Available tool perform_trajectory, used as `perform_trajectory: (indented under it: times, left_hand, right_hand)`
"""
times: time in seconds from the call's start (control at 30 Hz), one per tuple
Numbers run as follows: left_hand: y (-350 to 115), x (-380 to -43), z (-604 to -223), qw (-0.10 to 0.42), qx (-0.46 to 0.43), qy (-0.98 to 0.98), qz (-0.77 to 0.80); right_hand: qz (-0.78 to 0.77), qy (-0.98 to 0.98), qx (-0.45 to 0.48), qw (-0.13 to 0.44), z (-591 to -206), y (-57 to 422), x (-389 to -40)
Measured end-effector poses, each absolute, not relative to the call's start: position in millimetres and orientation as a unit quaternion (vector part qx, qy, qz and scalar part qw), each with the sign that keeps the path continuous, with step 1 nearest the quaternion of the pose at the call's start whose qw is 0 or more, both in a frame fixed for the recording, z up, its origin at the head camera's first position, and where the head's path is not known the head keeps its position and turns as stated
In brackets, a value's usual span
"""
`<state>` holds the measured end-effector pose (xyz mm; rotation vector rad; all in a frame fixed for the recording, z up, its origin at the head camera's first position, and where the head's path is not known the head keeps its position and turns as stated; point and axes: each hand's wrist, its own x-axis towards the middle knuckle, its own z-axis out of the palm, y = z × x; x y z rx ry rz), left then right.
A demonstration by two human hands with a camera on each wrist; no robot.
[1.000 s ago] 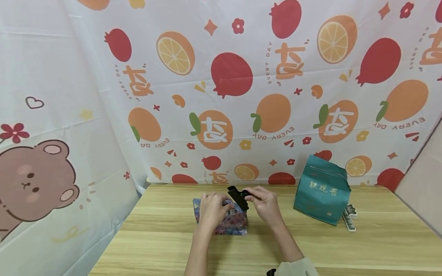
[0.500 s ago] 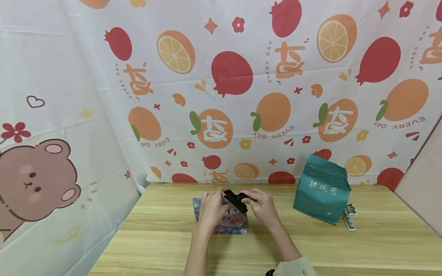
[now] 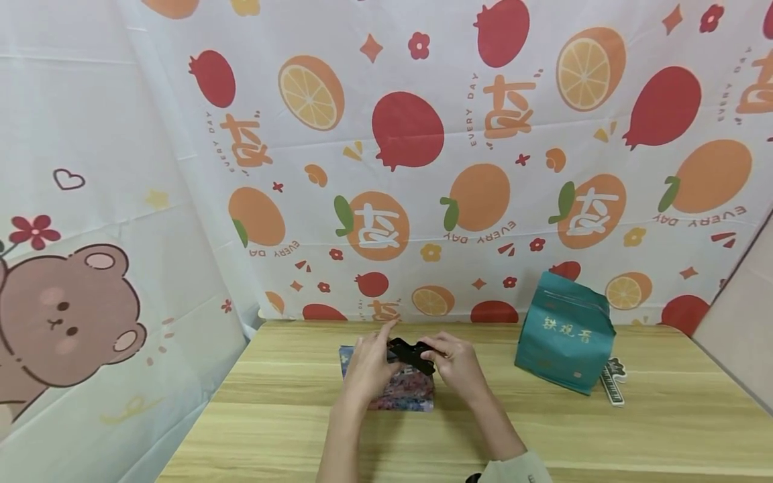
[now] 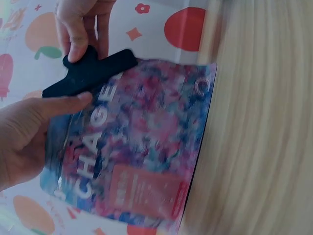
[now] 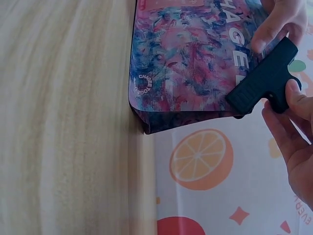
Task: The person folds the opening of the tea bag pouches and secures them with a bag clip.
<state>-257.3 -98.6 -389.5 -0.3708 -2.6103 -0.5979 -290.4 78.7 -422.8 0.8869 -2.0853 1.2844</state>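
Observation:
A stand-up pouch (image 3: 403, 394) with a pink and blue mottled print stands on the table. My left hand (image 3: 367, 367) pinches its top left part, thumb on the front face and the other fingers behind, as the left wrist view shows. My right hand (image 3: 457, 362) pinches the handles of a wide black bag clip (image 5: 264, 78) between thumb and fingers. The clip (image 4: 93, 73) lies tilted across the pouch's top right corner, close beside my left thumb. Whether its jaws have closed on the pouch is hard to tell.
A teal printed bag (image 3: 565, 335) stands at the right rear of the wooden table (image 3: 272, 416). Leaning by its right side is a small white and dark green clip-like piece (image 3: 613, 382). A fruit-patterned cloth (image 3: 423, 201) hangs behind the table.
My right hand has brought the black clip left and down over the pouch's corner, turning it flatter. My left index finger has lifted and straightened. The pouch stays in place.

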Motion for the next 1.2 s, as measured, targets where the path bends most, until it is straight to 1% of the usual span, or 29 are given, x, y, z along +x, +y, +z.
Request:
perform_trajectory:
  times: [0.1, 0.13, 0.17, 0.23, 0.33, 0.4, 0.5, 0.8, 1.2]
  left_hand:
    - [-117, -255, -387, 0.228, -0.109, -0.943, -0.216]
    - [-126, -254, -386, 0.225, -0.096, -0.943, -0.228]
    - [-134, -253, -386, 0.211, -0.079, -0.942, -0.249]
    - [-152, -250, -388, 0.169, -0.052, -0.932, -0.316]
    - [-172, -247, -395, 0.079, -0.033, -0.900, -0.428]
    - [-180, -247, -401, 0.026, -0.027, -0.879, -0.475]
    - [-185, -247, -407, -0.013, -0.019, -0.865, -0.500]
    - [-184, -248, -409, -0.009, -0.028, -0.877, -0.479]
    - [-183, -248, -410, -0.002, -0.036, -0.881, -0.472]
  right_hand:
    - [0.469, -0.775, 0.330, 0.267, -422, 78, -290]
    - [0.467, -0.776, 0.329, 0.267, -422, 78, -289]
    - [0.466, -0.778, 0.328, 0.266, -421, 78, -288]
    - [0.463, -0.781, 0.327, 0.264, -420, 77, -287]
    - [0.459, -0.786, 0.320, 0.262, -419, 77, -286]
    - [0.454, -0.788, 0.324, 0.262, -419, 77, -286]
    - [0.442, -0.790, 0.335, 0.262, -419, 76, -286]
    - [0.374, -0.809, 0.361, 0.273, -413, 73, -287]
    - [0.361, -0.826, 0.354, 0.249, -407, 72, -284]
